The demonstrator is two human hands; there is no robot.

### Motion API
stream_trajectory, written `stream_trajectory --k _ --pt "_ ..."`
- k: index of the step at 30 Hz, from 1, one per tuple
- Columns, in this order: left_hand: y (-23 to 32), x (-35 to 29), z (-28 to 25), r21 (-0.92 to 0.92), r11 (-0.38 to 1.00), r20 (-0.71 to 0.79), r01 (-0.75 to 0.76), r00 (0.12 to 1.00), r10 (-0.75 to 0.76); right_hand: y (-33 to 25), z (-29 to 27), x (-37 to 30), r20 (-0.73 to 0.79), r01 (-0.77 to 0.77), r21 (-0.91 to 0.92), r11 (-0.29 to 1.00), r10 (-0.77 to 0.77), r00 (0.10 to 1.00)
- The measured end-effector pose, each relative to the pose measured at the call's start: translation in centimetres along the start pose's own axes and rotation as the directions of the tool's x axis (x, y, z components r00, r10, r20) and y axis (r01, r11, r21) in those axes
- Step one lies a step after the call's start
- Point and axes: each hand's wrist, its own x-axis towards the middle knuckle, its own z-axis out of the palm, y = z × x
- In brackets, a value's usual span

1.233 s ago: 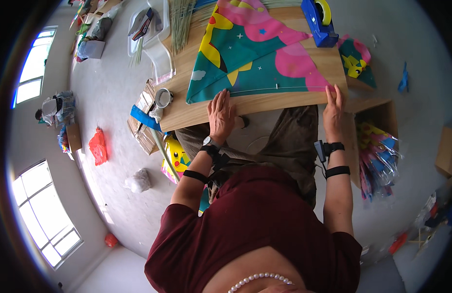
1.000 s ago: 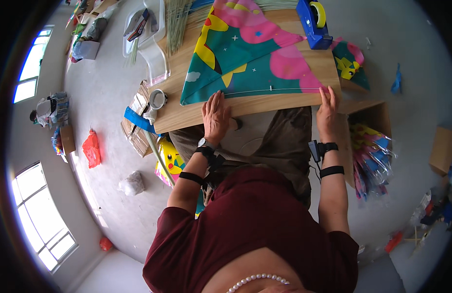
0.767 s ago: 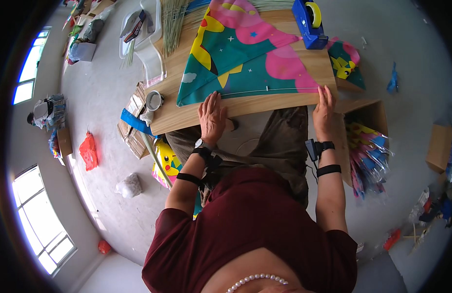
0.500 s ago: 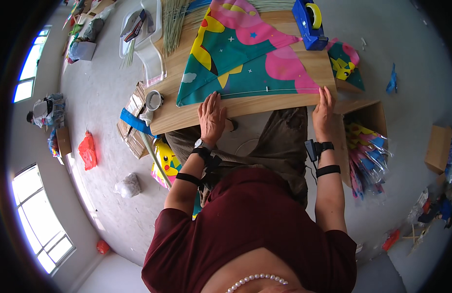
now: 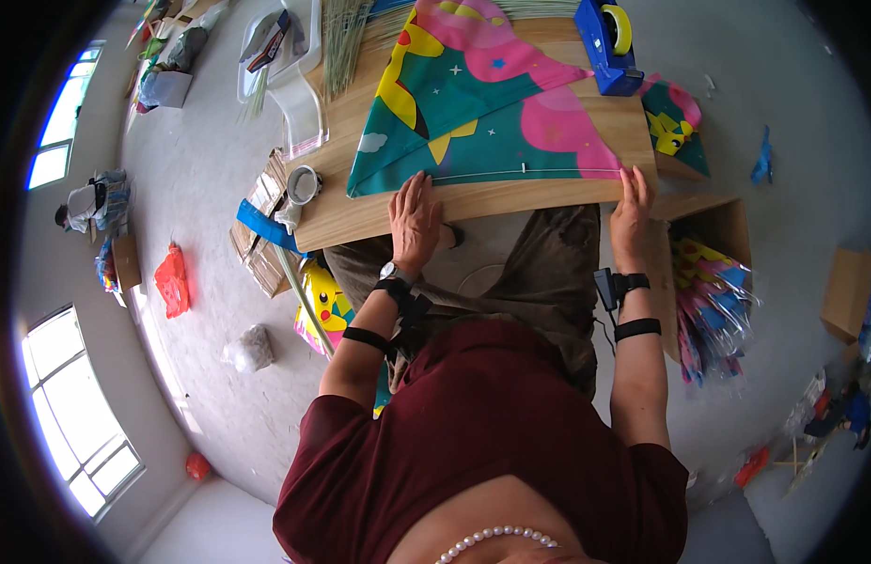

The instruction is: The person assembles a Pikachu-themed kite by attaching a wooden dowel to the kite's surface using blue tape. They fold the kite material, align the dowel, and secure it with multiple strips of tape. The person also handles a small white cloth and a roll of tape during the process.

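Note:
A folded triangular kite (image 5: 496,141) in green, pink and yellow print lies on the wooden table (image 5: 510,193). Along its near edge runs a thin white rod (image 5: 557,171) with a small white piece partway along. My left hand (image 5: 415,226) rests open at this edge, left of the middle, fingers stretched and fingertips against the cloth. At the kite's right corner, by the pink end of the edge, my right hand (image 5: 630,216) is also open, its fingers straight and their tips at the corner. Neither hand is closed around anything.
A blue tape dispenser (image 5: 600,47) stands at the far right of the table. Bundled thin rods (image 5: 341,52) and a clear plastic tray (image 5: 308,122) are at the far left, a round grey container (image 5: 304,185) nearer. To the right, a cardboard box (image 5: 727,221) holds wrapped printed pieces (image 5: 703,310).
The whole view has shifted slightly, so everything sits a little further right and higher. Both hands keep their places at the kite's near edge.

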Motion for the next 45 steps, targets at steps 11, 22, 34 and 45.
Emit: stream_trajectory --k 11,22,34,45 --pt "0.2 -0.2 0.1 -0.030 0.997 -0.032 0.077 0.996 -0.077 -0.4 -0.4 0.2 -0.009 0.021 -0.006 1.000 -0.021 1.000" --pt "0.7 -0.6 0.2 -0.088 0.989 -0.030 0.116 0.992 -0.119 -0.6 -0.5 0.4 0.009 0.010 -0.016 1.000 -0.010 1.000" --pt "0.8 -0.4 -0.1 -0.077 0.988 -0.008 0.136 0.991 -0.137 -0.6 -0.6 0.6 0.028 0.019 -0.006 1.000 -0.019 0.999" --pt "1.0 -0.4 -0.1 -0.068 0.988 -0.006 0.139 0.990 -0.140 -0.4 -0.3 0.4 0.020 0.012 0.011 1.000 -0.012 1.000"
